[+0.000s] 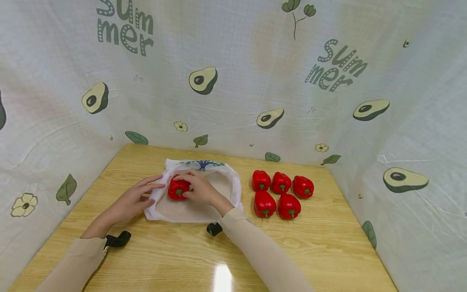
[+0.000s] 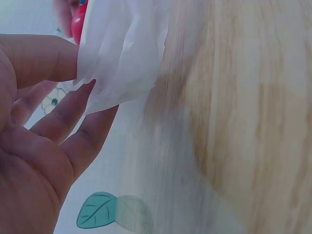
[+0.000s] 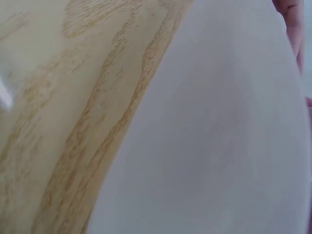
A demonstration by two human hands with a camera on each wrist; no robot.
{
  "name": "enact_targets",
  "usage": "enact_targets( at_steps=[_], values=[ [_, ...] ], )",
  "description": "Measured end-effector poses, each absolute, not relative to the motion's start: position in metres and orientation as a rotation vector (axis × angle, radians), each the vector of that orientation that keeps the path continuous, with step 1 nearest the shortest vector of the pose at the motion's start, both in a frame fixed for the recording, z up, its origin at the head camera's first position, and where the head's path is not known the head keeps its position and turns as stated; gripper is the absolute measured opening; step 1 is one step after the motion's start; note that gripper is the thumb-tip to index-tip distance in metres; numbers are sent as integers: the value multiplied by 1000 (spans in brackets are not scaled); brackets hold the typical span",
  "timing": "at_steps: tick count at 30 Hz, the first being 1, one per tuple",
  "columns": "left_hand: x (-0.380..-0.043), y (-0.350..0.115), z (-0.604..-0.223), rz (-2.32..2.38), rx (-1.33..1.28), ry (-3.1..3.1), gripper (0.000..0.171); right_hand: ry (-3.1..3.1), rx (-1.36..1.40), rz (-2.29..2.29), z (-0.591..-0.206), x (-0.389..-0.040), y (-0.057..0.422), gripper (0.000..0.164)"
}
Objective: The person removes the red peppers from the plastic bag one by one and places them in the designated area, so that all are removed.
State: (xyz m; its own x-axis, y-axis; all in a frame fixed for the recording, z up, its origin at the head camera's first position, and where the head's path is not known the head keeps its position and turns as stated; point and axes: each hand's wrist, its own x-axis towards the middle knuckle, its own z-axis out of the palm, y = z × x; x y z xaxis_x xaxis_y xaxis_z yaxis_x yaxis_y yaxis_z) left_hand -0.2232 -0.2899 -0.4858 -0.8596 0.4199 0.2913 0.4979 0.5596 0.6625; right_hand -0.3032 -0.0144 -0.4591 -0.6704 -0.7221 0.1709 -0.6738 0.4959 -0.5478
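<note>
A white bag [image 1: 236, 190] lies on the table with its mouth spread wide toward me. Inside its left part, my right hand [image 1: 198, 188] grips a red bell pepper [image 1: 176, 190], thumb and fingers on either side of it. Against the bag's left edge rests my left hand [image 1: 140, 196], its fingers spread and nearly straight. In the left wrist view, fingertips of the left hand [image 2: 39, 146] touch the bag's outer wall [image 2: 126, 58]. Bag plastic [image 3: 209, 122] fills much of the right wrist view and hides most of the right hand there.
Right of the bag, several red bell peppers [image 1: 281, 182] stand close together in two rows. The wooden table [image 1: 175, 255] ends at a white cloth [image 1: 233, 81] printed with avocados and leaves, which hangs behind and along both sides.
</note>
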Motion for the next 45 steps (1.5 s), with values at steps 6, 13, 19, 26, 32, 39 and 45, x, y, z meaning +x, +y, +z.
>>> enact_targets(
  at_steps=[6,13,19,26,32,39,45],
  values=[
    [-223,-289,-486,-1181,-794,-2682,55,2612,-1191,-959,-457,-301,-7,52],
    [-223,-290,-486,-1159,-808,-2662,56,2589,-1199,-999,-451,-295,7,52],
    [-223,-288,-485,-1167,-804,-2673,55,2562,-1205,-1035,-440,-290,23,52],
    [-225,-288,-484,-1165,-797,-2691,55,2603,-1218,-988,-426,-283,45,51],
    [-223,-288,-485,-1159,-788,-2683,54,2621,-1249,-957,-421,-278,67,51],
    [-223,-289,-488,-1123,-807,-2643,56,2633,-1265,-952,-413,-272,94,51],
    [-223,-289,-488,-1118,-807,-2645,56,2647,-1231,-961,-404,-264,121,52]
  ],
)
